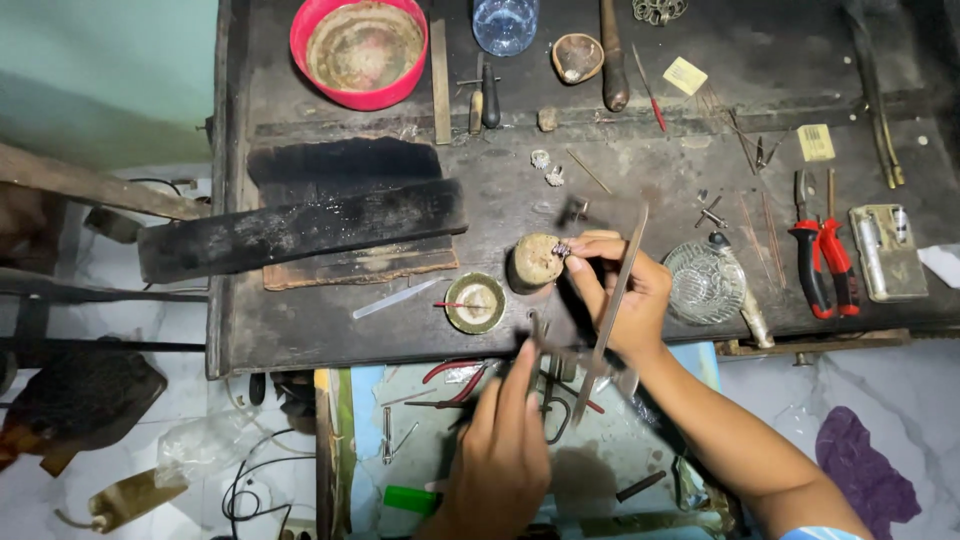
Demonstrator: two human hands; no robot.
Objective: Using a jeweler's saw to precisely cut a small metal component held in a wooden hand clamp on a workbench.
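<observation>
the right hand (615, 290) at centre frame pinches a small metal piece (562, 248) against a round block (535, 262), a long file (610, 310) tucked in its grip. the left hand (500, 450), lower centre, grips a thin tool (537, 335). best kept braced on the block; a glass dish (703, 283) crowds the right, the bench (330, 330) edge is near.

Both forearms are bare, with no watch, ring or glove showing on the left hand (500, 455) or right hand (620, 290). Only a sliver of light blue striped sleeve (825, 533) shows at the right upper arm, by the picture's bottom edge.
</observation>
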